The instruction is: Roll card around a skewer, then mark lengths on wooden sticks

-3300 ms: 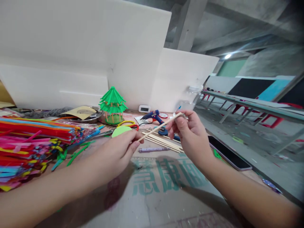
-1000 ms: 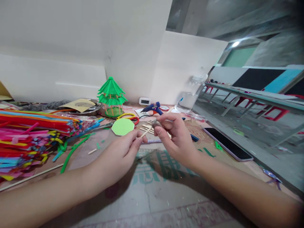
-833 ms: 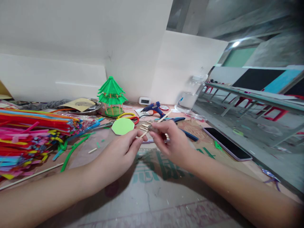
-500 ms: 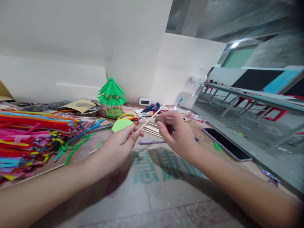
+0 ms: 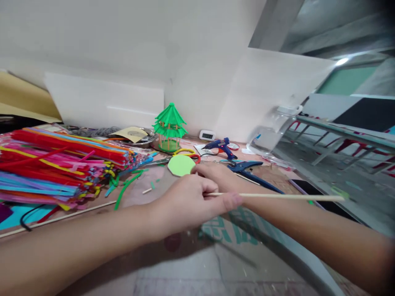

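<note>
White panels point(image 5: 203, 70) rise left of a long table point(image 5: 348, 130) on gray floor point(image 5: 327, 174).

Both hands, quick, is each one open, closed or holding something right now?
Left hand: closed, holding a thin wooden stick.
Right hand: partly hidden behind the left; can't tell if it's open, closed or holding anything.

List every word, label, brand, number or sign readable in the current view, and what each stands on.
None can be quoted with certainty.
Table covering: large green characters, partly covered and blurred, unreadable.
Same covering: faint reddish print along the near side, too faint to read.
Digital clock: dark digits, too small to read.
Clear bottle: small blue mark, no legible letters.
</note>
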Available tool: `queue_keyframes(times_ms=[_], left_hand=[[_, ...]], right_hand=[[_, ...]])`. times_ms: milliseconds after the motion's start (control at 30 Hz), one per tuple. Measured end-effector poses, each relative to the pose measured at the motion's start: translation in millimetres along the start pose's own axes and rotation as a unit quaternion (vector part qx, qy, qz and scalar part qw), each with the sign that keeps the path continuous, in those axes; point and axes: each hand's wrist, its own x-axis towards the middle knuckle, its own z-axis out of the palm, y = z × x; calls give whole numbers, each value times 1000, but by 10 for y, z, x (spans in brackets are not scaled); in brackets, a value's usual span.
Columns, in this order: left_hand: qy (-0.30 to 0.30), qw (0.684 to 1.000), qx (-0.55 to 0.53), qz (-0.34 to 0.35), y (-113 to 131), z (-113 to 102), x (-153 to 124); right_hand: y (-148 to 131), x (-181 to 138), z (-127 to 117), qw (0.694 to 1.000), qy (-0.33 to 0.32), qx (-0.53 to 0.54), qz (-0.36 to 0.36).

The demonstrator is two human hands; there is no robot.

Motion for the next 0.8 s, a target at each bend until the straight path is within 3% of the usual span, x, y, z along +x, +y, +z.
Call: queue_keyframes(times_ms=[100, 200, 333, 467, 633, 800], left_hand=[[49, 996, -65, 40, -54, 71, 22], [36, 991, -116, 55, -90, 99, 32], [11, 992, -118, 47, -96, 72, 20], [46, 994, -63, 74, -13, -59, 31], [122, 984, -4, 130, -71, -267, 197], [159, 979, 21, 126, -337, -292, 375]], right_hand=[[-86, 594, 79, 1000, 27, -3, 13], [-152, 1134, 211, 998, 49, -3, 27], [-110, 1437, 285, 998, 48, 11, 31], [123, 1126, 107, 996, 64, 38, 43], [355, 233, -179, 995, 55, 51, 63], [359, -337, -112, 995, -46, 85, 15]])
